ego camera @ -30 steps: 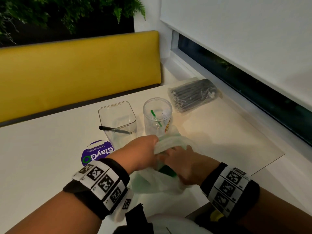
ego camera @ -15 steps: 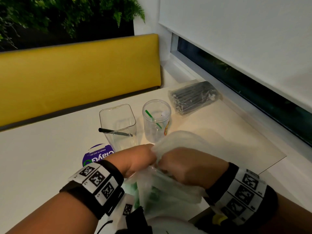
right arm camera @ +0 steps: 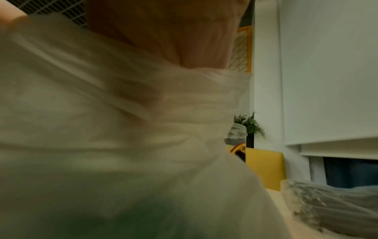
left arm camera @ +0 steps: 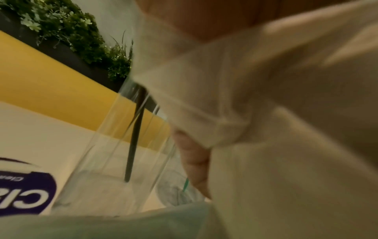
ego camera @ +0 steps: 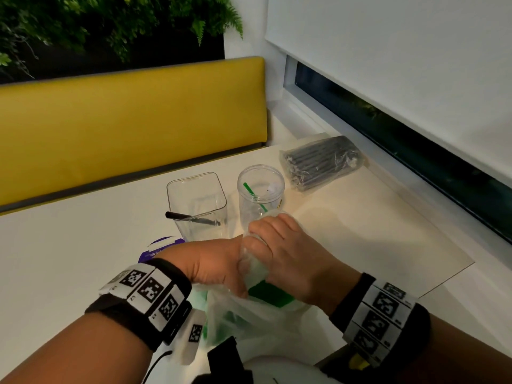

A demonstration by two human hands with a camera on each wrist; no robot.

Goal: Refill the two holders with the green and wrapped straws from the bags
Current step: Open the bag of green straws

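Your left hand [ego camera: 214, 261] and right hand [ego camera: 288, 253] both have fingers clamped on the straw bag [ego camera: 249, 320], just before the round holder [ego camera: 260, 195].

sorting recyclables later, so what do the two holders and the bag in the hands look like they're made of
Square holder and round holder: clear, rigid, glossy, probably hard plastic or acrylic; the table and straws show through the walls. Bag gripped by the left hand and right hand: thin, soft, cloudy plastic film; it crumples and green shows through.
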